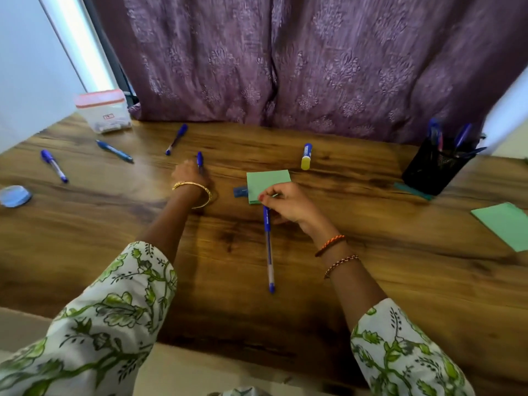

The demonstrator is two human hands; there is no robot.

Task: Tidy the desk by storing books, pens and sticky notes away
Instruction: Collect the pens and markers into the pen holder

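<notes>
Gathering pens, early stage. Left hand [187, 171] pinching pen [200, 161] mid-frame; right hand [288, 204] grasping long pen [268, 247] beside green sticky pad [267, 181]. Holder [437, 167] at right holds several. Left: three pens upper left [54, 165], second pad [505, 224] right edge. No books visible on bench [371, 267].

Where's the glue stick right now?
In the head view, the glue stick lies on the wooden desk right of centre, just beyond the green sticky-note pad and well left of the black mesh pen holder.
</notes>
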